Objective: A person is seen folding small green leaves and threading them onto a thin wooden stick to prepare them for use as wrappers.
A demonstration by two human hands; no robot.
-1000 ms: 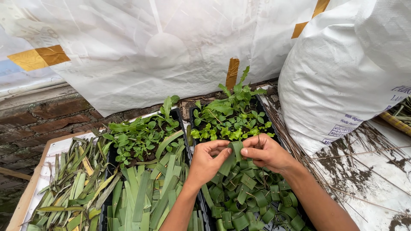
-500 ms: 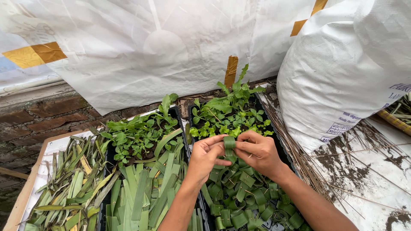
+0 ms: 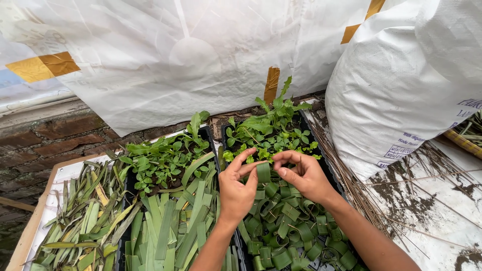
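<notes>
Over the right-hand black tray (image 3: pixel 329 173), both hands meet around one small leaf loop (image 3: pixel 263 172), a strip of green leaf rolled into a short ring. The left hand (image 3: pixel 237 188) has its thumb and forefinger curled round the near side of the loop, while the right hand (image 3: pixel 304 175) pinches the other edge with thumb and fingertips; the remaining fingers on both hands are loosely bent, not spread. The loop sits just above a heap of similar loops (image 3: pixel 291 231) that fills the front of the tray, and seedlings (image 3: pixel 271 133) grow at the back of it.

Judging by its look, the loop is very light, thin and springy: it would likely uncurl if released and crease or split along the grain if squeezed hard. A gentle pinch across the overlap, where the ends cross, seems the safest hold, with the flat outer wall supported by the other hand. Its surface looks smooth and a little waxy, so it may slip.

Beside it, a second tray holds flat leaf strips (image 3: pixel 173 231) and more seedlings, and loose leaves (image 3: pixel 75 216) lie on a board at the far left. White sacks (image 3: pixel 401 85) stand behind.
</notes>
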